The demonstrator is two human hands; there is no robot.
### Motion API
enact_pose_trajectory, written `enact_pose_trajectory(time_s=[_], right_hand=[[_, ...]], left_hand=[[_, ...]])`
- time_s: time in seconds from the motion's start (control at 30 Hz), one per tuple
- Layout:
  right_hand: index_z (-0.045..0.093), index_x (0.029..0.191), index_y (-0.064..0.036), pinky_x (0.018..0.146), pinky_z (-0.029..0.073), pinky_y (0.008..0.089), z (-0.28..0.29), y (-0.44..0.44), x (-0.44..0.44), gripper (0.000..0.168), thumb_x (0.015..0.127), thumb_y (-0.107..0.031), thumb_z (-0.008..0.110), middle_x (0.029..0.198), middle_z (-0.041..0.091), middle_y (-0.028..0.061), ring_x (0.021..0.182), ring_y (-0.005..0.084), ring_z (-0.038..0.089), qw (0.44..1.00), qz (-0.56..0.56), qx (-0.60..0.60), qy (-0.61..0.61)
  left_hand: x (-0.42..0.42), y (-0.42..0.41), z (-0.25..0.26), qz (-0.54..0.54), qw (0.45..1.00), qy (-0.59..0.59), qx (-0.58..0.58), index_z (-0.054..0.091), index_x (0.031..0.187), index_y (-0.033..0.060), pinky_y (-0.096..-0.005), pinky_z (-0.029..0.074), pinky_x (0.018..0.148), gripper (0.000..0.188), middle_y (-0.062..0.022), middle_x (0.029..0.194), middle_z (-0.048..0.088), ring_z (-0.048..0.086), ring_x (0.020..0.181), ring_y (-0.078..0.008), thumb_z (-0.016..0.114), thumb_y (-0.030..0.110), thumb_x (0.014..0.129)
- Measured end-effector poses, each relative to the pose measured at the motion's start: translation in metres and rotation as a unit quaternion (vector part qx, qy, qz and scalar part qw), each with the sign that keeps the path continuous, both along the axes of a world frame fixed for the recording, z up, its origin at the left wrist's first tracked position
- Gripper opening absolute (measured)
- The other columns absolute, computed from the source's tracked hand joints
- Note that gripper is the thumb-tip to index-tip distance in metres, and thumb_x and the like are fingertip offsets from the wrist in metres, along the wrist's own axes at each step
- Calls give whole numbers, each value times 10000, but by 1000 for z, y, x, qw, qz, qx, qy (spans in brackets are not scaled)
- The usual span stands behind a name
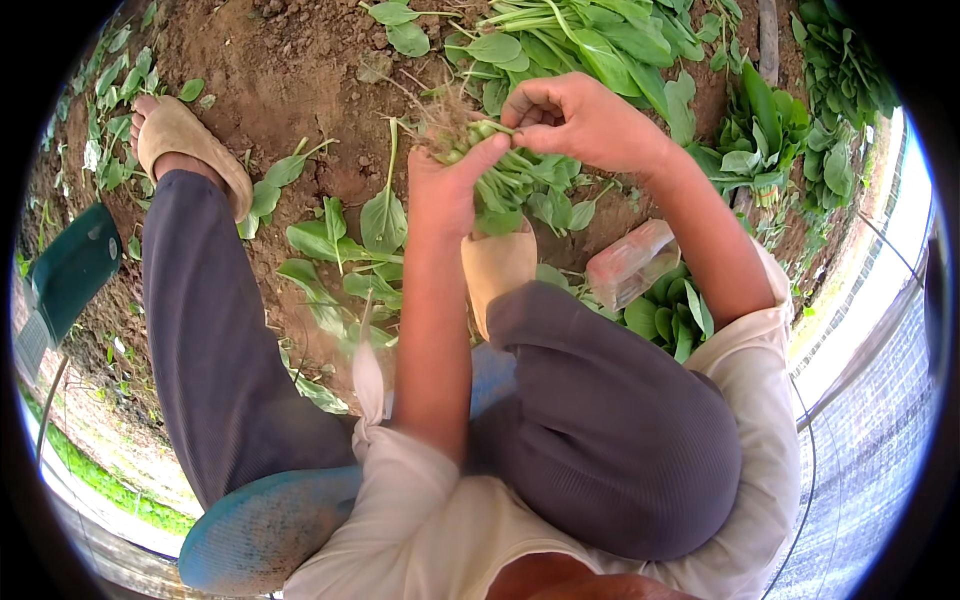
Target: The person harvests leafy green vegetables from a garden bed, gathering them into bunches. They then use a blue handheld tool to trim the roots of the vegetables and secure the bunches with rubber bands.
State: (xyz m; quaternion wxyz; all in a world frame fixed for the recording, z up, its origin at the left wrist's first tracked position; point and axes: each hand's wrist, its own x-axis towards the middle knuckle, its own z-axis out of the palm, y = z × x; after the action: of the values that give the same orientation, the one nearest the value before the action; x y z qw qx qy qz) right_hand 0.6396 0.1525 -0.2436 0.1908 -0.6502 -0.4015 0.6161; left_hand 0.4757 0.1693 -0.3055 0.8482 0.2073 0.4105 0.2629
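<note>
My left hand (450,184) is closed around a bunch of leafy greens (510,184). Pale stem bases and tangled brown roots (448,112) stick out above the fist, while the leaves hang over my right sandal (499,266). At the stem end, the thumb and forefinger of my right hand (581,124) pinch a thin green stem (496,127); its other fingers are curled. Just beyond both hands lies a large heap of loose greens (600,37) with the stems pointing left.
A clear plastic bottle (634,262) lies right of my right foot, beside more greens (671,311). Tied bundles (765,142) stand at the right near a wooden stick (768,41). Loose leaves (384,221) litter the brown soil (247,52). A dark green plastic object (75,266) is at far left.
</note>
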Motion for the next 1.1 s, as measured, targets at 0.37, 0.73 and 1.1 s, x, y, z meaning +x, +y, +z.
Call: enact_pose_trajectory(time_s=[0.37,0.73,1.1], right_hand=[[595,852,-27,609,419,238,57,40,-47,210,731,-192,641,833,569,-3,701,65,509,944,-140,94,283],[596,833,-68,756,417,313,-58,42,62,168,694,-144,651,916,559,41,872,214,513,762,130,265,-576],[560,759,-47,794,415,326,-14,9,18,150,657,-74,666,1015,554,78,960,255,499,791,69,420,-439]], left_hand=[[-3,-10,-12,92,995,19,-43,530,919,17,-263,474,633,284,-48,785,574,571,719,-149,666,43,671],[-2,8,14,88,995,-42,-21,535,902,11,-275,473,601,243,-68,745,573,578,669,-162,655,4,692],[19,3,10,137,990,-10,-20,545,959,4,-251,461,670,299,-73,866,594,568,738,-137,654,-31,684]])
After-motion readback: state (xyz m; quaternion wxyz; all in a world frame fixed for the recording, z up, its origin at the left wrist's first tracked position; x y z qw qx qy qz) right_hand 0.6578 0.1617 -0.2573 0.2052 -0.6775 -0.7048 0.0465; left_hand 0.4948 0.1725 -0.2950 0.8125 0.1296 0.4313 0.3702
